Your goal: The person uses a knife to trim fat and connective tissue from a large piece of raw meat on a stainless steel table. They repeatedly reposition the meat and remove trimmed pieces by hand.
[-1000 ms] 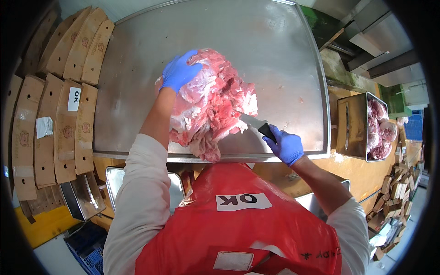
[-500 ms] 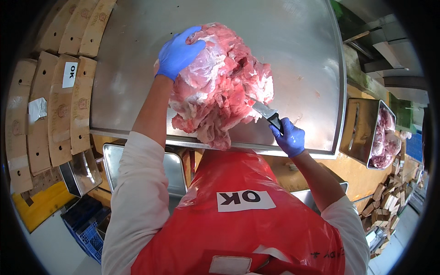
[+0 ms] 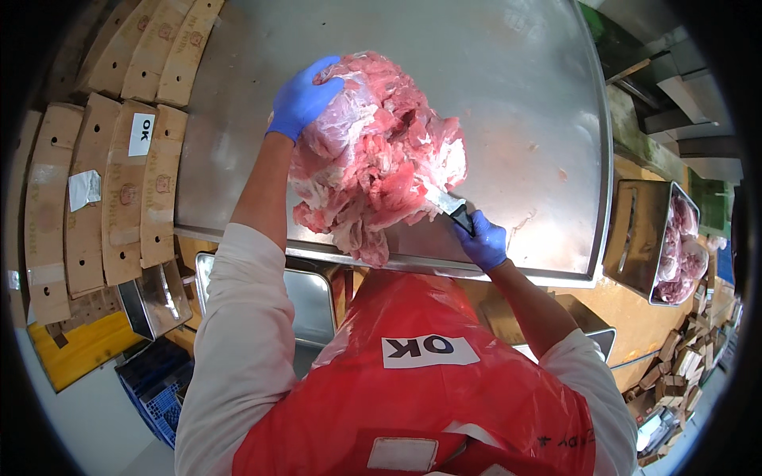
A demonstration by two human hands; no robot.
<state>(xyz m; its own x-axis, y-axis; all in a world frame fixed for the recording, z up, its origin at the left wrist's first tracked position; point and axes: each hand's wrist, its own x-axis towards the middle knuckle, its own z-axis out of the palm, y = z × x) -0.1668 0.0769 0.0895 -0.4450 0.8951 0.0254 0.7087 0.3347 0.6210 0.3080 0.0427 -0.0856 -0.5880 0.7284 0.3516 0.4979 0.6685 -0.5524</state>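
A big slab of raw, fat-streaked meat (image 3: 377, 151) lies on the metal table (image 3: 524, 103), with a ragged flap hanging at its near edge. My left hand (image 3: 305, 99), in a blue glove, presses on its far left side, fingers spread and curved over the top. In my gloved right hand (image 3: 482, 242) is a knife (image 3: 456, 209) with a black handle. Its blade points up and left into the near right side of the meat; the tip is hidden there.
Stacked cardboard boxes (image 3: 123, 190) line the table's left side. At the right, lower than the tabletop, stands a metal bin (image 3: 635, 230) holding more raw meat (image 3: 679, 250). Metal trays (image 3: 309, 305) sit below the near edge. Small meat scraps dot the table.
The knife and my right hand have shifted slightly left, with the blade deeper in the meat. My left hand keeps its place on the meat. The whole view has shifted a little.
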